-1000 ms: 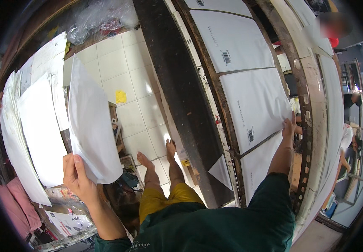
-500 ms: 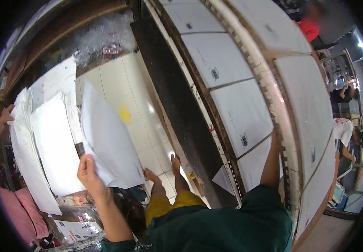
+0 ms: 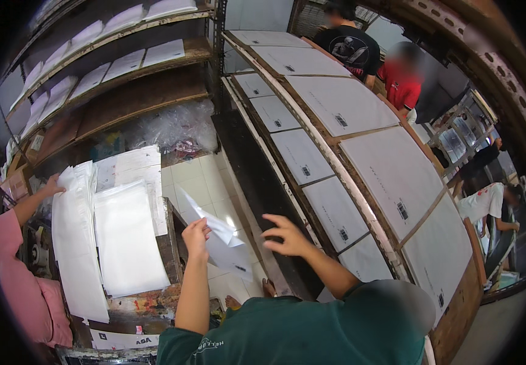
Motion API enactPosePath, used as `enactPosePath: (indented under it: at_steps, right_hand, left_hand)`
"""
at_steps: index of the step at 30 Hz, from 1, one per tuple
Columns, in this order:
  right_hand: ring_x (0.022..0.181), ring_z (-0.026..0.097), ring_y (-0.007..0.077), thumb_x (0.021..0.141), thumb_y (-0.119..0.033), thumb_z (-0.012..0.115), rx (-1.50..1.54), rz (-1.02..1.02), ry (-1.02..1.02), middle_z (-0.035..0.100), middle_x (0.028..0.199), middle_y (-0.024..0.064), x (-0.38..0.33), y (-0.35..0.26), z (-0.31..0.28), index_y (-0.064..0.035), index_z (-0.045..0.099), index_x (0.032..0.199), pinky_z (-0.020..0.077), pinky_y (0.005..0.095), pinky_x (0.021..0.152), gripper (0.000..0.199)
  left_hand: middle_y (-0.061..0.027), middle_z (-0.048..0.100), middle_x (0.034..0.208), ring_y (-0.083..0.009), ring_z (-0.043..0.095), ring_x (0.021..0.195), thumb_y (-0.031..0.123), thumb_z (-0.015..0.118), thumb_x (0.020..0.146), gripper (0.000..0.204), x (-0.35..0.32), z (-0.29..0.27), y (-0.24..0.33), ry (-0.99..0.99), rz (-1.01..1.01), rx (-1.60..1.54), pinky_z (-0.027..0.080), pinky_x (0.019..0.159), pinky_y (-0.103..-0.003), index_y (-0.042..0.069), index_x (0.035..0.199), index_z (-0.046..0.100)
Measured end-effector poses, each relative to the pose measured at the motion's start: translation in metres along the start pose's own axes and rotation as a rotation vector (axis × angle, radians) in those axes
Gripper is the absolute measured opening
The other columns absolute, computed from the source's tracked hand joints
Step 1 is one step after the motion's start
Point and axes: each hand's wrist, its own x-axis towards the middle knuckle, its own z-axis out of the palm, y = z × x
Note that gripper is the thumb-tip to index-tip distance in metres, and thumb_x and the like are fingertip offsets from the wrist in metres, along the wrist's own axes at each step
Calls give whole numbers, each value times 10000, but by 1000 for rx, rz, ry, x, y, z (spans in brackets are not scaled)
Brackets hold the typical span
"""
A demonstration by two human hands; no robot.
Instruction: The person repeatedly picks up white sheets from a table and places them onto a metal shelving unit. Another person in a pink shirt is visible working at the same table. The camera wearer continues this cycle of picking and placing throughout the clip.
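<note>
My left hand (image 3: 196, 235) is closed on the edge of a thin white sheet (image 3: 221, 248). The sheet hangs bent over the tiled gap, and a small dark print shows near its lower corner. To the right my right hand (image 3: 284, 235) is raised in front of the dark board (image 3: 263, 182), fingers spread, holding nothing. Left of my left hand, two stacks of white sheets (image 3: 130, 240) (image 3: 79, 243) lie on a paint-stained table (image 3: 147, 304). At the far left a person in pink has a hand (image 3: 51, 185) at the outer stack.
On my right, rack shelves (image 3: 360, 213) carry rows of flat white printed sheets (image 3: 368, 100). More white sheets lie on shelves (image 3: 147, 103) at the back left, above crumpled clear plastic (image 3: 184, 125). Several people stand beyond the rack, one in red (image 3: 400, 79).
My right hand has come out from the rack on the right into the space before me. My left hand has shifted right with the sheet, away from the stacks. The view has tilted up.
</note>
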Motion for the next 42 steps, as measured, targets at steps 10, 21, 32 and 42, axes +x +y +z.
enactPosePath:
  at_steps: [10,21,32,42]
  right_hand:
    - [1208,383,342,721,-283,661,-215,-264,-122,490,1241,144,77,-20,50,-178,619,1105,321,452,938,400]
    - [764,611,360,695,-6,531,-127,-182,-58,625,945,186,201,59,90,-201,473,1291,497,438,676,629]
    - [839,578,416,713,65,454,-51,-180,-67,576,1024,251,256,94,92,-187,330,1378,454,464,733,722]
    - [1114,467,399,645,102,426,-95,-64,-199,298,1407,160,250,84,102,-181,184,1420,439,416,901,860]
  left_hand:
    - [-55,611,776,-135,595,695,144,588,819,110,17,30,16,-67,-59,-90,409,564,-228,40,851,570]
    - [-58,605,1034,-158,562,937,393,579,832,395,71,16,46,-51,-100,-152,420,784,-300,66,1051,546]
    - [-87,647,899,-173,606,822,326,651,792,337,36,-85,-59,389,69,260,463,720,-284,29,948,616]
    - [-93,603,843,-271,592,808,259,675,731,238,44,-130,-76,428,500,1082,453,683,-383,76,870,613]
